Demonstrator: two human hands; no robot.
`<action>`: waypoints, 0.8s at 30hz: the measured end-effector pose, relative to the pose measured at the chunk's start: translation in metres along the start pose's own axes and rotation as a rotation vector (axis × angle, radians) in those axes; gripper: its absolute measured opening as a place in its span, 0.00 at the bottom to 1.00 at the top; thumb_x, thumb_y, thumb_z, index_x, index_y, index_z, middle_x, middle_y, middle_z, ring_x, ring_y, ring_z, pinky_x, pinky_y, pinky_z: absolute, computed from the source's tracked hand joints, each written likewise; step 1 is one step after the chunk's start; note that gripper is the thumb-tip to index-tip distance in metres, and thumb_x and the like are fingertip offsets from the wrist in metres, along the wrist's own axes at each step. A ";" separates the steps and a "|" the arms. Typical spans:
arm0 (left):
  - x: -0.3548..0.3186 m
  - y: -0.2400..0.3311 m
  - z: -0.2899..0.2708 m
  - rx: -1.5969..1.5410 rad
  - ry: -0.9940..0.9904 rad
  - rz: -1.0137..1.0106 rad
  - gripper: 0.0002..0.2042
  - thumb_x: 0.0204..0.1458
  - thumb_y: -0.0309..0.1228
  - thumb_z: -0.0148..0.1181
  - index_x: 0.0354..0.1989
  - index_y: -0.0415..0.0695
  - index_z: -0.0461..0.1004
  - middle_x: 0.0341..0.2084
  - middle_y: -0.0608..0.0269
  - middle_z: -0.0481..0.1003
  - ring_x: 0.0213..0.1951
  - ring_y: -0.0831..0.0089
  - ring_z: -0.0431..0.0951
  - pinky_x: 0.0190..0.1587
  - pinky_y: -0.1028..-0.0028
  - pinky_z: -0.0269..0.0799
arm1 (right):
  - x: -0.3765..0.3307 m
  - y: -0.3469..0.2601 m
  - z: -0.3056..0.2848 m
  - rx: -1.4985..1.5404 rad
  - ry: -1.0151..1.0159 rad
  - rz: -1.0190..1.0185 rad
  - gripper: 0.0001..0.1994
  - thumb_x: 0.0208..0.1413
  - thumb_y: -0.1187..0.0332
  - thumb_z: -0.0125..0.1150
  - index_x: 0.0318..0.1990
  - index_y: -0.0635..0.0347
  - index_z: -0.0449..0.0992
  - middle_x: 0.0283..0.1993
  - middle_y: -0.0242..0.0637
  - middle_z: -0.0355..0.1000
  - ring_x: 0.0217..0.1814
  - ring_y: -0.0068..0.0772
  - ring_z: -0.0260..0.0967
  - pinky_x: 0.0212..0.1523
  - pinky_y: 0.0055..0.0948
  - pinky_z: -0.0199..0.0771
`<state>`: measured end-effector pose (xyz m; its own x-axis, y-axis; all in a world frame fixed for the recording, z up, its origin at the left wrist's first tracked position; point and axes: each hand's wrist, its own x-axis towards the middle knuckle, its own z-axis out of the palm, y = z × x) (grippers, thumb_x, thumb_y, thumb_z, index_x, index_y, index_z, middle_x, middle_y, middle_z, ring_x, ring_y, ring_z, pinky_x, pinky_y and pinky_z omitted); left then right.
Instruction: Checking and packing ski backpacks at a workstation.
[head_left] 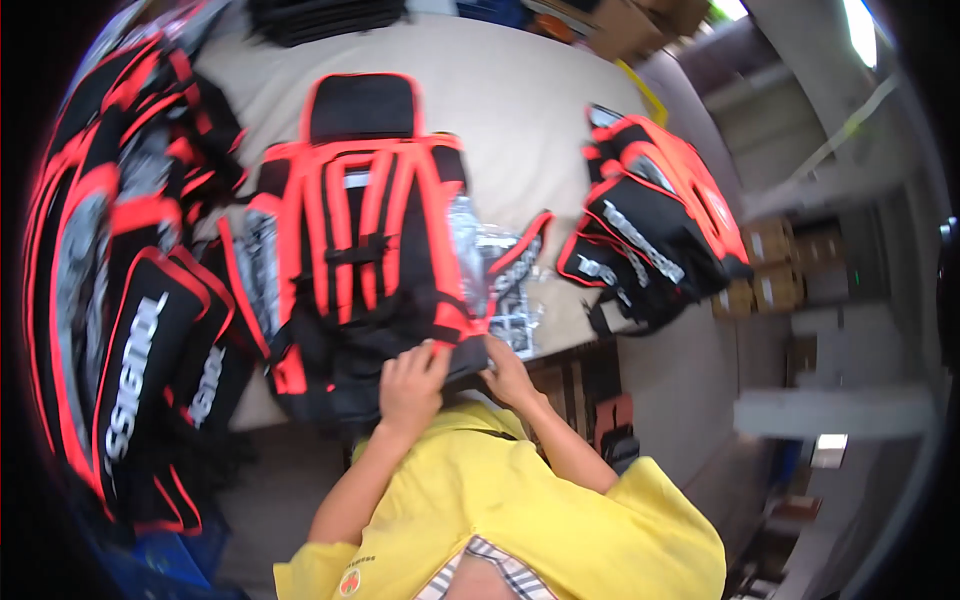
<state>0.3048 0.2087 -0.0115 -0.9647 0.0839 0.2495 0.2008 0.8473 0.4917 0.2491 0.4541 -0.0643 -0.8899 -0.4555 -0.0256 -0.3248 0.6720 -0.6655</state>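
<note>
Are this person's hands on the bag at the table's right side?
No, the left hand and right hand are at the near end of the middle backpack.

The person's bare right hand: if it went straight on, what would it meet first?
Likely the near right corner of the central black-and-red fabric backpack; the right hand seems to touch it, though depth is unclear.

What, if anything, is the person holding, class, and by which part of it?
The middle black-and-red backpack, by its near right corner: the left hand on the near edge, the right hand at the corner's outer side. Finer grip details are blurred.
</note>
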 end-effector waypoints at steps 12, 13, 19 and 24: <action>0.037 0.016 -0.023 0.049 -0.211 -0.048 0.28 0.48 0.25 0.63 0.62 0.53 0.78 0.52 0.55 0.79 0.48 0.56 0.78 0.44 0.57 0.73 | 0.006 0.238 -0.102 -0.261 0.580 0.471 0.17 0.68 0.73 0.46 0.55 0.71 0.80 0.47 0.61 0.80 0.48 0.64 0.78 0.53 0.50 0.76; 0.040 0.014 -0.031 -0.028 -0.270 -0.048 0.29 0.48 0.29 0.66 0.64 0.53 0.77 0.52 0.54 0.79 0.50 0.53 0.79 0.47 0.55 0.76 | 0.011 0.235 -0.100 -0.311 0.460 0.592 0.18 0.68 0.73 0.45 0.57 0.70 0.79 0.49 0.61 0.80 0.50 0.59 0.78 0.54 0.49 0.76; 0.098 -0.049 -0.115 -0.132 0.161 -0.151 0.14 0.57 0.41 0.72 0.41 0.42 0.83 0.33 0.61 0.83 0.35 0.61 0.85 0.36 0.64 0.79 | -0.017 0.297 -0.112 -0.861 0.215 0.733 0.12 0.70 0.73 0.49 0.54 0.67 0.75 0.53 0.54 0.75 0.55 0.59 0.74 0.57 0.52 0.76; 0.140 -0.222 -0.097 -0.034 0.345 -0.458 0.09 0.61 0.22 0.60 0.47 0.35 0.82 0.41 0.46 0.82 0.45 0.47 0.83 0.49 0.58 0.79 | 0.023 0.266 -0.117 -0.996 0.030 0.696 0.12 0.71 0.69 0.47 0.50 0.66 0.75 0.51 0.56 0.75 0.52 0.62 0.75 0.52 0.56 0.77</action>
<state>0.1421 -0.0190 -0.0048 -0.8443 -0.4689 0.2594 -0.2142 0.7390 0.6387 0.1048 0.6905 -0.1545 -0.9748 0.1860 -0.1232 0.1330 0.9279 0.3484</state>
